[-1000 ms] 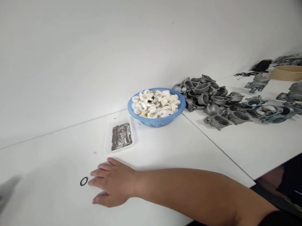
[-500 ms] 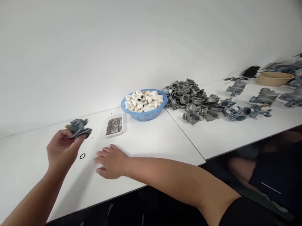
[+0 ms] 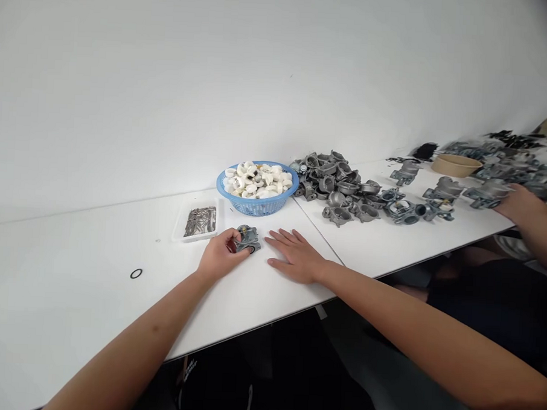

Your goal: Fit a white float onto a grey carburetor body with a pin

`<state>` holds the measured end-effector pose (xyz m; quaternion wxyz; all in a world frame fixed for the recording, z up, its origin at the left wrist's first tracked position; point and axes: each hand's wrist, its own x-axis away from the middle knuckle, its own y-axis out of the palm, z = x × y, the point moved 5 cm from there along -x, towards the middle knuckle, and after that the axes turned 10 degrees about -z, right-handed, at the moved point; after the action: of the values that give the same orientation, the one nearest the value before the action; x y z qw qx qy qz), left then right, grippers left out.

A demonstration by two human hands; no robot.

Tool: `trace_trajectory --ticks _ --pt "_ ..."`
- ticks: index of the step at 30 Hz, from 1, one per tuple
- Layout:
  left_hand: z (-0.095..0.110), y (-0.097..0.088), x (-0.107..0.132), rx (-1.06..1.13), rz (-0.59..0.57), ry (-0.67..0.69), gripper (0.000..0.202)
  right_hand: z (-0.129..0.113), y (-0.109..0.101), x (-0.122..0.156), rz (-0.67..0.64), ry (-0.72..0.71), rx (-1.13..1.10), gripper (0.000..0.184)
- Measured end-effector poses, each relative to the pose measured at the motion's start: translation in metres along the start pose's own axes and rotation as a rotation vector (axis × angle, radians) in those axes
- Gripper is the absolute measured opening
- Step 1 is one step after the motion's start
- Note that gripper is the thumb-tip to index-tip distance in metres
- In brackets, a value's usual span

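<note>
My left grip (image 3: pixel 220 256) is closed on a small die-cast carburetor body (image 3: pixel 249 240), fingers wrapped round its near side, and the part sits low over the white tabletop (image 3: pixel 69 305); my right grip (image 3: pixel 296 256) is open, lying flat on the tabletop with its fingers spread, holding nothing, just beside the carburetor body; ahead of my hands sit a white tray (image 3: pixel 178 228) of thin metal pins (image 3: pixel 200 221) and a blue plastic basket (image 3: pixel 255 209) heaped with white ring-shaped parts (image 3: pixel 256 180); a black O-ring (image 3: pixel 136 274) lies well apart to my left; to the right, a pile of grey carburetor castings (image 3: pixel 333 183) spreads along the next tabletop (image 3: pixel 435 242), with a kraft paper bowl (image 3: pixel 456 166) beyond; a co-worker's hand (image 3: pixel 522 204) reaches in at the far right, beside more castings
</note>
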<state>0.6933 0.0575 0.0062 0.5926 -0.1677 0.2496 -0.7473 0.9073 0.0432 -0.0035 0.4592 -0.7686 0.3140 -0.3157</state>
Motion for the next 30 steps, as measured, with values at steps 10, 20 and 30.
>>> trace_trajectory --ticks 10,20,30 --pt "0.001 -0.008 0.003 -0.111 0.111 -0.102 0.032 0.001 -0.004 -0.025 -0.035 -0.036 0.06 0.084" --pt "-0.007 -0.019 0.002 -0.141 0.136 -0.244 0.038 -0.01 -0.011 -0.079 0.137 0.074 0.061 0.074" --pt "-0.009 -0.018 0.004 -0.063 0.138 -0.188 0.053 -0.014 -0.016 -0.073 0.286 0.005 0.032 0.047"
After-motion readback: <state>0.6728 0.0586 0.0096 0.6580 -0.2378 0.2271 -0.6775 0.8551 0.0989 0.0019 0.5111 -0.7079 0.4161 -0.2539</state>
